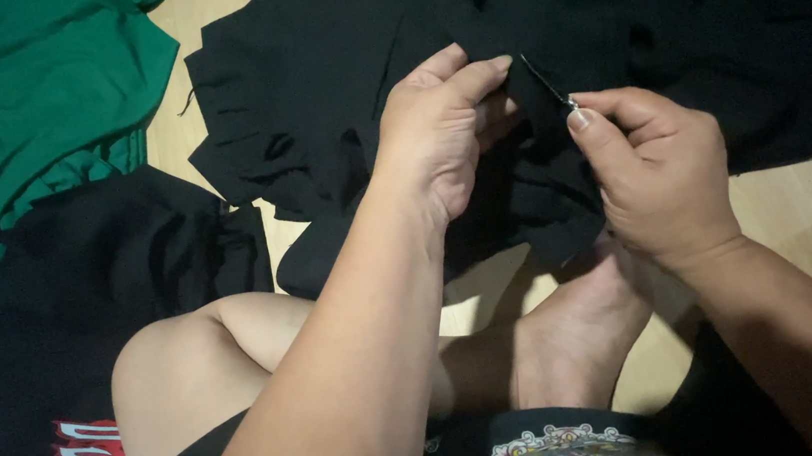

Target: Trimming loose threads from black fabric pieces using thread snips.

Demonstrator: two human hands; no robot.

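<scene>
A large heap of black fabric (pixel 546 32) is spread over the pale wooden floor (pixel 806 206), with a green garment (pixel 11 109) lying to the left and another black garment (pixel 84 322) with red print beside the bent knee. A fold of the black fabric is pinched and lifted by the left hand (pixel 436 134), its fingers closed narrowly on the cloth. A thin dark tool (pixel 546 80) (possibly a needle or seam ripper; too slender to tell) is gripped between thumb and forefinger of the right hand (pixel 656 166), its tip resting against the fold just beside the left fingertips. A prick to the left fingers is judged likely if the tip slips, since they sit so near. Because black lies on black in dim light, the wrong layer could be caught or cut, and the bare foot (pixel 578 331) below could be struck if the tool were dropped.
</scene>
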